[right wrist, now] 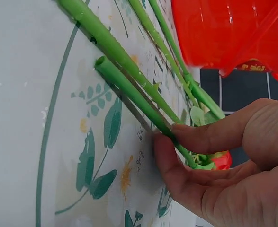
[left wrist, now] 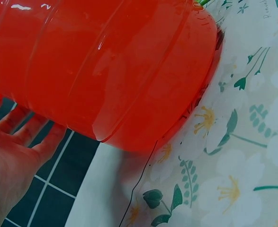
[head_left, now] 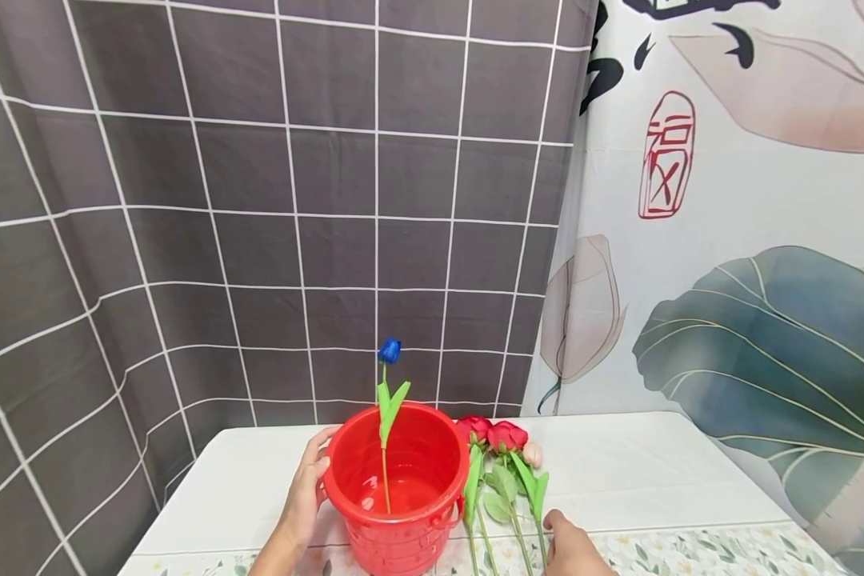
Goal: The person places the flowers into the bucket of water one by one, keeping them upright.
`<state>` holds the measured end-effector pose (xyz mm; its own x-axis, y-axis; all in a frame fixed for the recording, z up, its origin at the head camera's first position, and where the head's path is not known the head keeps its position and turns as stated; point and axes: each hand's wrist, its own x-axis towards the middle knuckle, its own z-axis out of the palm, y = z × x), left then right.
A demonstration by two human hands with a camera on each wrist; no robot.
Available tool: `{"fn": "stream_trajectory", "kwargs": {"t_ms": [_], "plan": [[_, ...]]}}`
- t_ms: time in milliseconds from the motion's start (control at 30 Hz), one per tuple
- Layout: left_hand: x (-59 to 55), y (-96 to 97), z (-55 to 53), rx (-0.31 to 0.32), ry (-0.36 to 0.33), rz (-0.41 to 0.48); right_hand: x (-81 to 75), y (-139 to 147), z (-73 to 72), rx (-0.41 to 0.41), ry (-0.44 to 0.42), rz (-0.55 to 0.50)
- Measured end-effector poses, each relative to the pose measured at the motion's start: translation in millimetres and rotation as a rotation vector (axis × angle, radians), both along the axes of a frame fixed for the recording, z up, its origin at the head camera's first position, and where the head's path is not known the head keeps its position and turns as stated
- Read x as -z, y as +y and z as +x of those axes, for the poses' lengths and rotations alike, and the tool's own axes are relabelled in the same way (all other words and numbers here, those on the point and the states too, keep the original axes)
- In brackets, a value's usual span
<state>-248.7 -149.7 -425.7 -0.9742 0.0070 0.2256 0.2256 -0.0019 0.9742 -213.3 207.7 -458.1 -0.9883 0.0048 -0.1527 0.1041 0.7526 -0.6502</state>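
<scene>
Head view: blue tulip (head_left: 390, 350) standing in red bucket (head_left: 399, 548), apparently first one placed; left hand (head_left: 302, 496) resting extended fingers against bucket's side; right hand (head_left: 576, 550) pinching green stem (right wrist: 134, 96), seemingly pale pink tulip's (head_left: 532, 454); red roses (head_left: 507, 436) lying beside bucket, likely remaining.

Bare left hand (head_left: 304, 490) and forearm (head_left: 281, 552), and a likewise bare right hand (head_left: 573, 549)

The head view is bright and evenly lit, with small glare spots inside the red bucket (head_left: 421, 488). Both wrist views look dimmer; in the right one, the green stem (right wrist: 133, 93) casts a soft shadow on the counter (right wrist: 15, 123).
</scene>
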Motion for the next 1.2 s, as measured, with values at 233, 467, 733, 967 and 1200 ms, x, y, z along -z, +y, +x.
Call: {"fn": "stream_trajectory", "kwargs": {"t_ms": [233,467,733,967,1200], "plan": [[0.0,0.4,0.4,0.006,0.0,-0.009,-3.0,2.8,4.1,0.017,0.059,-0.034],[-0.7,0.8,0.6,0.001,-0.003,-0.012,-2.4,8.5,4.0,-0.04,0.159,-0.077],[-0.8,0.3,0.4,-0.004,0.011,-0.017,-2.4,10.3,3.1,-0.006,0.187,-0.071],[-0.5,1.1,0.9,-0.005,0.004,-0.024,-6.1,7.6,3.3,0.088,0.136,-0.126],[0.2,2.0,1.8,-0.007,-0.007,-0.022,-7.5,7.8,6.2,0.129,0.15,-0.221]]}}
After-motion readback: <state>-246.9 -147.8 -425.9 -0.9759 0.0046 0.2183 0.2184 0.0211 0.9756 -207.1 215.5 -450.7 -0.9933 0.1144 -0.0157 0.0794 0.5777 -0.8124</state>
